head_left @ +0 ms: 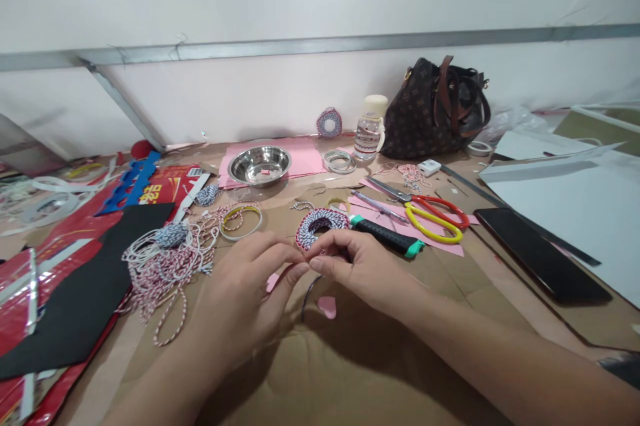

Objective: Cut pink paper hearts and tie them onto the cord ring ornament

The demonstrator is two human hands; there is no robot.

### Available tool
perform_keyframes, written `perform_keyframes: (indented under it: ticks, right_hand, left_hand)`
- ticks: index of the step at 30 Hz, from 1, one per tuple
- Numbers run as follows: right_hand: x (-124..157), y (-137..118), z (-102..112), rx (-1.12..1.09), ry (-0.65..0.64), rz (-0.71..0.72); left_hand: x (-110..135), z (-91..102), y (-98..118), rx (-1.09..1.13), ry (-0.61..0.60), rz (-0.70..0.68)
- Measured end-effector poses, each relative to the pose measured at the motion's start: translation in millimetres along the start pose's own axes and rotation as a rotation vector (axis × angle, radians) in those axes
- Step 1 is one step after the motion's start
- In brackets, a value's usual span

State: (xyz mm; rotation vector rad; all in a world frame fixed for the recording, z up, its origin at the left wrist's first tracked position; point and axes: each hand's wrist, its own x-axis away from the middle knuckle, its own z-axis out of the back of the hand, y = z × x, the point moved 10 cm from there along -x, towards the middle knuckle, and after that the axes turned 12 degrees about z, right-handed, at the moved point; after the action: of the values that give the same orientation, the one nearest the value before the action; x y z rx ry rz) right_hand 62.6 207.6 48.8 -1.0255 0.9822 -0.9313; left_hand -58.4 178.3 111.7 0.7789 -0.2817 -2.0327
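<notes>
My left hand (245, 286) and my right hand (357, 266) meet fingertip to fingertip over the brown paper on the table. Both are pinched on a ring wrapped in red, white and blue twine (320, 221), which rises just beyond the fingertips. A thin dark strand (307, 294) hangs down from the pinch. A small pink heart cut-out (327, 307) lies on the paper just below my right hand. A loose heap of red-and-white twine (167, 259) lies left of my left hand.
Yellow and red scissors (430, 216), a black and green cutter (387, 237) and a dark phone (540, 253) lie to the right. A steel bowl (260, 164), bare rings (340, 161), a bottle (371, 127) and a handbag (435, 109) stand behind. Red and black sheets (75, 293) cover the left.
</notes>
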Motion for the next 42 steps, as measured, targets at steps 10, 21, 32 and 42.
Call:
perform_keyframes:
  ticks: [10, 21, 32, 42]
  right_hand:
    - [-0.7, -2.5, -6.6, -0.099, -0.036, 0.0]
    - [-0.2, 1.2, 3.0, -0.001, 0.01, -0.016]
    - [0.4, -3.0, 3.0, 0.004, 0.006, -0.003]
    - [-6.9, 3.4, 6.1, -0.066, 0.037, -0.013]
  left_hand:
    - [-2.3, -17.5, -8.8, 0.07, -0.169, 0.106]
    - [-5.5, -3.7, -16.8, 0.034, -0.041, 0.105]
    - [-1.5, 2.0, -0.2, -0.001, 0.05, -0.011]
    - [-4.1, -7.8, -61.6, -0.158, -0.244, 0.248]
